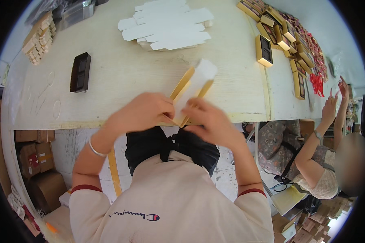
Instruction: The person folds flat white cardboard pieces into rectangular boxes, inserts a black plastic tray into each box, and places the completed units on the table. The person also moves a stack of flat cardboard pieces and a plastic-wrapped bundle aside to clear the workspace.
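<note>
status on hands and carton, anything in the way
Left hand, right hand at carton, near end; grip blurred. Gold sides raised. Black tray left, not blocking.

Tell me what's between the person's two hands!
Between the left hand and right hand is the near end of a part-folded box, white with gold sides. The head view shows it.

Room between black tray point(80, 72) and carton point(196, 82)

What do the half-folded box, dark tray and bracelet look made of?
Half-folded box: likely paperboard; matte white panel, gold side flaps, thin edges.
Dark tray: probably moulded plastic; slight sheen, recessed compartments.
Bracelet: apparently polished metal; bright silvery shine, though coated plastic possible.
</note>
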